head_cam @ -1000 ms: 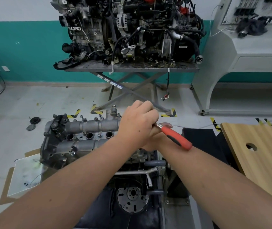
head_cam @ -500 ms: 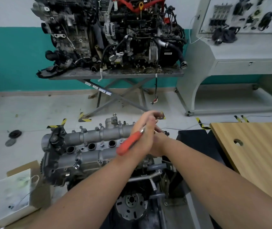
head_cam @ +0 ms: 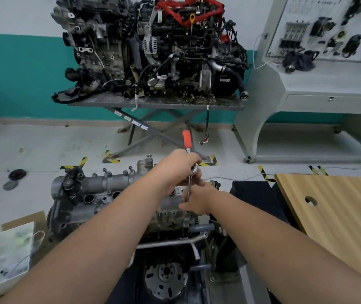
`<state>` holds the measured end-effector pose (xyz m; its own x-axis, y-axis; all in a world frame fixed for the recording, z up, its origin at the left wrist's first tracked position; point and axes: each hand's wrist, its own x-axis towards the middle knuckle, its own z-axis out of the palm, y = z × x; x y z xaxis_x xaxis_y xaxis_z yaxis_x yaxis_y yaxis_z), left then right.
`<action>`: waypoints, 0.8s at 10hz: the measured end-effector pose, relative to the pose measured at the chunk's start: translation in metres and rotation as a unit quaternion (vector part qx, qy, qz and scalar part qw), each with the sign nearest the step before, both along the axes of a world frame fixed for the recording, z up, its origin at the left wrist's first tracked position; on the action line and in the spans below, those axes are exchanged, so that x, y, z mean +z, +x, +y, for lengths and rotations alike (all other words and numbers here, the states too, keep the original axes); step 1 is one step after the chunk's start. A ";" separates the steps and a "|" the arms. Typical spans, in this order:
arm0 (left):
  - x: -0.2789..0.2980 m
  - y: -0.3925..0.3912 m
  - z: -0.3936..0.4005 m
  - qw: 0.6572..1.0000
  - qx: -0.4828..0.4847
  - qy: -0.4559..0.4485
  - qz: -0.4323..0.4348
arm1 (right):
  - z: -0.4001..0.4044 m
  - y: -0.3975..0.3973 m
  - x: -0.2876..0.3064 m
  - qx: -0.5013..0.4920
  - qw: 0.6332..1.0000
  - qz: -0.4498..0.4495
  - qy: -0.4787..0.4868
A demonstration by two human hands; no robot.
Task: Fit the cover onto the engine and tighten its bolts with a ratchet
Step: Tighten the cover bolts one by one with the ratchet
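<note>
Ratchet head is gripped by left hand; orange handle points away, beyond the cover. Extension shaft is pinched below by right hand.

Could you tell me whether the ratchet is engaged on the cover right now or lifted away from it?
Apparently engaged: the ratchet has its extension running down toward the cover, steadied by the right hand, with the left hand at its head. The socket itself is hidden.

Two engines — one ratchet, two hands (both gripping).
</note>
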<state>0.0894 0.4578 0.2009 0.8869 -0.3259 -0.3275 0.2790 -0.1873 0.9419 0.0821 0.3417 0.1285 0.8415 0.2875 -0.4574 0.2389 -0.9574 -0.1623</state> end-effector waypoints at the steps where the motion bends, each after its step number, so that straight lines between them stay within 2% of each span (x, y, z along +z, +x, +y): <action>1: 0.013 0.002 -0.004 0.992 -0.060 0.107 -0.031 | -0.002 0.001 0.002 0.013 1.000 -0.005 0.002; 2: 0.026 0.004 -0.011 0.928 -0.134 0.305 -0.167 | -0.002 0.002 0.003 0.031 0.999 0.000 -0.022; 3: 0.030 0.002 -0.020 0.819 -0.206 0.444 -0.300 | -0.004 0.004 -0.001 0.035 0.999 -0.015 -0.006; 4: 0.020 -0.007 -0.017 0.682 -0.219 0.533 -0.450 | -0.008 0.004 -0.006 0.031 0.998 -0.043 0.024; 5: -0.002 -0.013 -0.006 0.587 -0.142 0.453 -0.655 | -0.009 0.007 -0.010 0.050 0.997 -0.061 -0.013; 6: -0.025 -0.017 -0.003 0.594 0.000 0.382 -0.708 | -0.008 0.001 -0.013 0.022 0.998 -0.030 0.053; 7: -0.040 -0.028 -0.013 0.741 0.102 0.278 -0.603 | -0.011 0.007 -0.015 -0.044 0.981 0.009 0.189; 8: -0.044 -0.042 -0.032 0.925 0.190 -0.162 -0.288 | -0.003 0.004 0.013 -0.010 0.998 0.015 0.056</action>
